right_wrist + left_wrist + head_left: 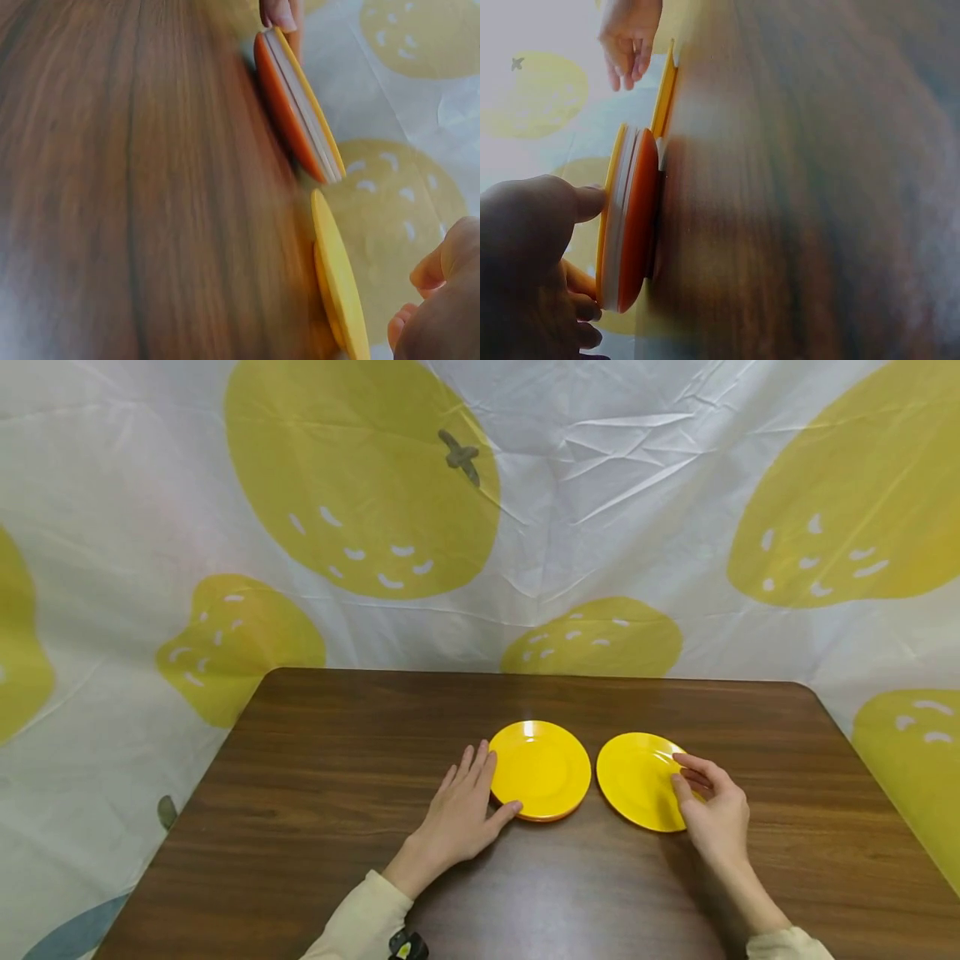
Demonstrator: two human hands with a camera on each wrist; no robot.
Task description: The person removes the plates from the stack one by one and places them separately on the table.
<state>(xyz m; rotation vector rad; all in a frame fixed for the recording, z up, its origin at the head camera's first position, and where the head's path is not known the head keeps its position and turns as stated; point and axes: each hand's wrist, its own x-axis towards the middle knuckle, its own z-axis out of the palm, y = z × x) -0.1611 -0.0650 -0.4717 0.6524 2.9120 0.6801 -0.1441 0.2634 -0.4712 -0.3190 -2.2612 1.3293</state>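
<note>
Straight-fingered, the left hand [459, 818] touched the plate stack [540, 768] at eight o'clock, perhaps steadying it; the right hand [718, 817], loosely curled, empty, hovered above the single plate [637, 783] at the stack's three o'clock

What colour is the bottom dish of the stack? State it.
Orange: the bottom dish shows best in the left wrist view.

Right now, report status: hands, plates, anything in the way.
Left fingers touching rim of plate stack. Right fingers hovering over lone yellow plate, not touching. Stack and lone plate side by side on table; no obstruction seen between.
</note>
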